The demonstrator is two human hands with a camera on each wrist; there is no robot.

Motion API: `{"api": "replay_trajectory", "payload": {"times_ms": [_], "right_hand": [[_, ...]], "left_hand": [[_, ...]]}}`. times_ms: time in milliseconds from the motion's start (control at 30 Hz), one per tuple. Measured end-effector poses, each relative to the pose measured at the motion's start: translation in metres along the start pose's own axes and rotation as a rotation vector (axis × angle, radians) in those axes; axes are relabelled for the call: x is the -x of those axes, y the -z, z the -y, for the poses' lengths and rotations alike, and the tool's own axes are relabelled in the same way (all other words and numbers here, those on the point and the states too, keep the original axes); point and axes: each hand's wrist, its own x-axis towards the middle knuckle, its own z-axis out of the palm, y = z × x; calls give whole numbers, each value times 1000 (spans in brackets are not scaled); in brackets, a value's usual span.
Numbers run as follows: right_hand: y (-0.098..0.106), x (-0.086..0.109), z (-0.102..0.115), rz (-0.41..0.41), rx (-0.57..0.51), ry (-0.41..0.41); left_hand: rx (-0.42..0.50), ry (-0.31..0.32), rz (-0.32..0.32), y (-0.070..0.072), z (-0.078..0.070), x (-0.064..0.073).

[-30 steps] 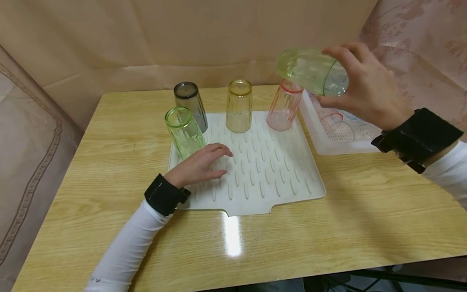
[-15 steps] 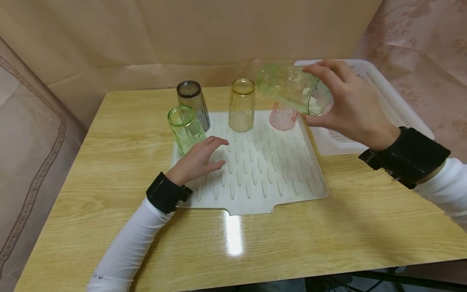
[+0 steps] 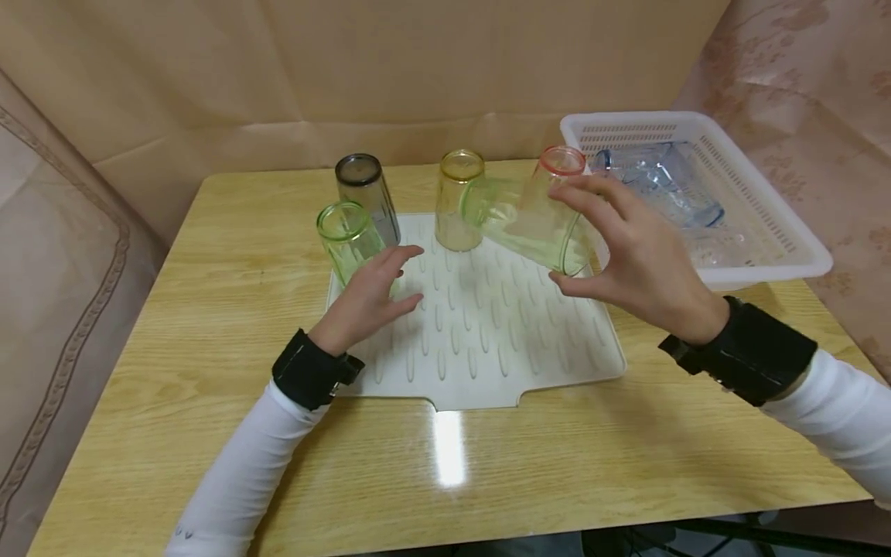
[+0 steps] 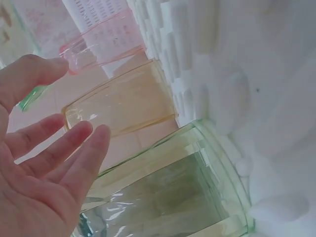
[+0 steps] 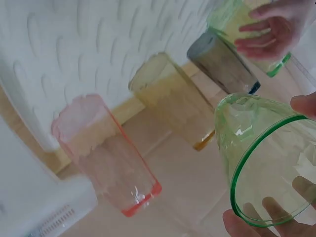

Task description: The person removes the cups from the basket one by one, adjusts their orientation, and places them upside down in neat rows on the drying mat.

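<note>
My right hand (image 3: 636,259) grips a green glass (image 3: 515,216) near its rim, thumb on one side and fingers on the other. The glass lies nearly sideways in the air above the white ribbed mat (image 3: 480,379), its mouth towards my palm. In the right wrist view the fingers (image 5: 271,210) show around the green rim. My left hand (image 3: 362,298) hovers over the mat's left side, fingers apart, holding nothing. Beside it stands another green glass (image 3: 344,232). A dark grey glass (image 3: 363,189), a yellow glass (image 3: 455,201) and a pink glass (image 3: 562,160) stand along the mat's back.
A white plastic basket (image 3: 780,271) stands at the right, with a blue glass (image 3: 661,182) and a clear glass (image 3: 724,247) lying in it. The wooden table (image 3: 209,309) ends at a beige cloth (image 3: 418,77) behind.
My right hand has brought the green glass left and down from over the basket to above the mat. My left hand has shifted slightly left and up.
</note>
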Motion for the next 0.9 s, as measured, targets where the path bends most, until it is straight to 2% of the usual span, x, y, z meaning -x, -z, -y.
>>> {"api": "replay_trajectory", "payload": {"times_ms": [233,433,567,700,900], "right_hand": [[-16,18,11,-9,-62,6],[-24,29,20,51,-81,-3],[-30,34,26,68,-79,-6],[-35,37,31,88,-81,1],[-40,39,37,112,-88,4]], "left_hand": [[0,-22,-24,2,-3,-3],[1,-81,2,0,-9,-14],[11,-113,40,-6,-11,-21],[30,-116,88,-10,-14,-25],[23,-76,182,-13,-16,-25]]}}
